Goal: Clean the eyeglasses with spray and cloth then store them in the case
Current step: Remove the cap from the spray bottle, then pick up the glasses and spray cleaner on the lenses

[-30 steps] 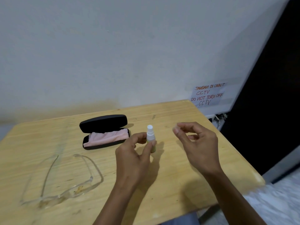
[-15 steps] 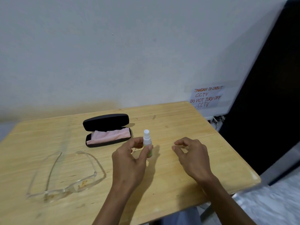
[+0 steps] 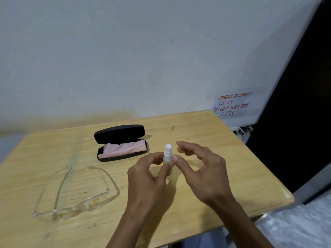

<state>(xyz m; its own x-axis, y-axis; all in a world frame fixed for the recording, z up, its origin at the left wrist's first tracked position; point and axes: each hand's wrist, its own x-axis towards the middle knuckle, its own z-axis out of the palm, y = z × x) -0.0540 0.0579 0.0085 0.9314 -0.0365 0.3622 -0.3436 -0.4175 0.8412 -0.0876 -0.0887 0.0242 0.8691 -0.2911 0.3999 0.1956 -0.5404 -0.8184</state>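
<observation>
The small white spray bottle with a white nozzle [image 3: 167, 155] stands upright near the middle of the light wooden tabletop [image 3: 223, 158], pinched by the fingers of the left hand [image 3: 148, 181]. The right hand [image 3: 202, 172] is just beside it, fingers curved and apart, holding nothing. The clear-framed eyeglasses [image 3: 75, 192] lie to the left. Behind, the open black case [image 3: 120, 134] holds a pink cloth [image 3: 123, 149].

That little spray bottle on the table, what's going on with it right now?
A person's left hand pinches the small spray bottle upright, while the right hand hovers beside its white nozzle, fingers loosely curled, holding nothing. The clear eyeglasses lie untouched on the wooden table, temples open. The black case sits open with the pink cloth inside.
</observation>
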